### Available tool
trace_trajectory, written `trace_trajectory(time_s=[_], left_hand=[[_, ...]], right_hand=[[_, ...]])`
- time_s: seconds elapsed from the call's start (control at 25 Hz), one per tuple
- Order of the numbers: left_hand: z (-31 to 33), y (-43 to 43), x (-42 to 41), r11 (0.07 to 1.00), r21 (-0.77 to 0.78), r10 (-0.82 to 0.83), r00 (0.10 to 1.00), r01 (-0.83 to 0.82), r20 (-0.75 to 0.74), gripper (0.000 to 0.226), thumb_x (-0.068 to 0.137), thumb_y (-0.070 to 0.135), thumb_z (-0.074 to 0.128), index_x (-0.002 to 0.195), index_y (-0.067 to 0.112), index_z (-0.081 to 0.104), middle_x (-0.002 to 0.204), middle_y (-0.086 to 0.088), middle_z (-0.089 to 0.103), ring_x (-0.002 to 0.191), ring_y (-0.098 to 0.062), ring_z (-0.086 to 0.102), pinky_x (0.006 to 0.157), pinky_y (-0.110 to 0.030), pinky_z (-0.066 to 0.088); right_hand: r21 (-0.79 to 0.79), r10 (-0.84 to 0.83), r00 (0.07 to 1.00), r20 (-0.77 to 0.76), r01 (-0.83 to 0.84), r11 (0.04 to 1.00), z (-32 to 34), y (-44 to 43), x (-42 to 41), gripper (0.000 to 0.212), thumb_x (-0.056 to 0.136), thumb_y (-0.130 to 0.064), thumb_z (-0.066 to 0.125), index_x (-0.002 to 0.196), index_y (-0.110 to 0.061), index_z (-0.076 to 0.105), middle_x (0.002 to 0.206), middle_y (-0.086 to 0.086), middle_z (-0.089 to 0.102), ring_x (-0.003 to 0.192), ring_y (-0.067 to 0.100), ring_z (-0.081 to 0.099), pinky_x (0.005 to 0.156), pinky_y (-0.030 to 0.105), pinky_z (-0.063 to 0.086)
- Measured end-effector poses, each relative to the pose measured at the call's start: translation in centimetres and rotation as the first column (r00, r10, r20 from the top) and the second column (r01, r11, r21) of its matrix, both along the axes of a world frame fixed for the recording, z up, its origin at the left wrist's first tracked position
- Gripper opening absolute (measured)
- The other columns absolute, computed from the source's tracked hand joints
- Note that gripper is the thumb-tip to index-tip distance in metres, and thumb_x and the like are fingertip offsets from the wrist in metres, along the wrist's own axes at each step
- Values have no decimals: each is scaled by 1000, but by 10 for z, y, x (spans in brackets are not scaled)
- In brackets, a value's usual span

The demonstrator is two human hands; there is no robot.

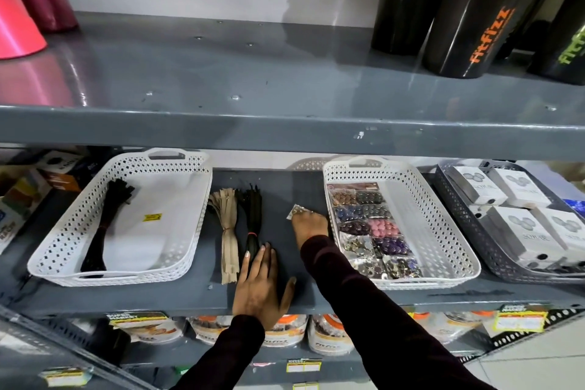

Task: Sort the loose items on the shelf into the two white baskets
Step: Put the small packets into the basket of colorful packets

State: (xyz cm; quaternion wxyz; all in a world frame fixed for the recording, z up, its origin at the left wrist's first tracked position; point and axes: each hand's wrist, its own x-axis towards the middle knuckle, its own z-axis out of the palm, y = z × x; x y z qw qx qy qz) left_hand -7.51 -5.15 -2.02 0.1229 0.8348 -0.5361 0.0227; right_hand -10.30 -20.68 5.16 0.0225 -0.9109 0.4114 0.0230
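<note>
Two white baskets stand on the grey shelf (pixel 196 294). The left basket (pixel 63 237) holds a black zipper bundle (pixel 107 222). The right basket (pixel 443 231) holds packets of coloured buttons (pixel 370 228). Between them lie a beige zipper bundle (pixel 226 225) and a second black zipper bundle (pixel 251 218). My left hand (pixel 259 282) rests flat with fingers spread, its fingertips touching the near end of that black bundle. Farther back, my right hand (pixel 310 223) has its fingers closed on a small shiny packet (pixel 296 209) lying on the shelf beside the right basket.
A grey basket (pixel 468 225) with white boxes stands at the far right. The upper shelf (pixel 253 123) overhangs the baskets and carries black shaker bottles (pixel 474 25) and pink rolls (pixel 19 25). Boxes crowd the far left. Packaged goods fill the shelf below.
</note>
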Motion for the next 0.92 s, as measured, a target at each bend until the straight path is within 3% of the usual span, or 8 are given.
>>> trace_trajectory(time_s=[0.08,0.16,0.24,0.32,0.44,0.56,0.76,0.92], left_hand=[[0,0,0,1000,12,1,1000,-1,12,75,90,55,22,137,-1,37,144,-19,43,137,-28,34,113,-43,10],[0,0,1,1000,15,4,1000,-4,7,74,91,54,21,135,-2,40,141,-20,46,136,-29,36,113,-45,13],[2,0,1,1000,23,12,1000,-12,5,76,91,56,16,135,-2,40,141,-20,46,136,-28,35,113,-45,12],[2,-1,1,999,44,19,1000,-20,24,82,91,58,5,136,-2,39,143,-19,43,137,-28,34,113,-45,11],[1,0,-3,999,47,13,999,-15,37,84,91,57,0,134,-3,41,142,-20,44,134,-29,38,112,-45,11],[3,1,-3,999,46,18,999,-20,39,87,91,58,-3,134,-3,42,141,-20,46,134,-29,39,113,-44,11],[4,3,-4,996,75,38,999,-41,39,86,91,58,-3,134,-2,41,141,-19,46,134,-28,39,113,-44,10],[9,7,-3,994,98,39,998,-43,44,87,91,58,-2,133,-4,42,140,-20,47,134,-28,38,114,-42,6]], right_hand=[[14,35,999,31,-36,999,17,7,-11,28,95,-7,46,115,-5,65,117,18,70,110,35,66,89,40,54],[-182,74,983,168,-43,982,39,17,-31,11,85,-9,65,90,-10,74,83,14,78,77,27,76,64,29,59],[-380,127,965,230,-31,924,51,16,-64,17,57,-9,87,60,-13,70,41,6,64,32,16,60,34,16,44],[-395,97,956,277,21,918,56,3,-107,27,46,-3,91,51,-14,66,30,5,54,21,12,40,28,12,37],[-327,-40,977,208,108,939,56,-21,-158,16,68,6,79,65,-7,70,47,9,67,36,13,55,41,24,56],[-88,-214,975,-55,209,974,45,-36,-178,26,94,-5,47,104,-9,71,99,15,75,89,27,72,82,35,59],[54,-250,967,-47,253,966,38,-39,-183,30,94,-11,47,118,-13,66,121,13,68,109,29,65,93,34,52],[175,-118,991,-65,127,976,30,-39,-182,41,100,-12,38,139,-20,48,139,14,55,120,29,59,101,34,46]])
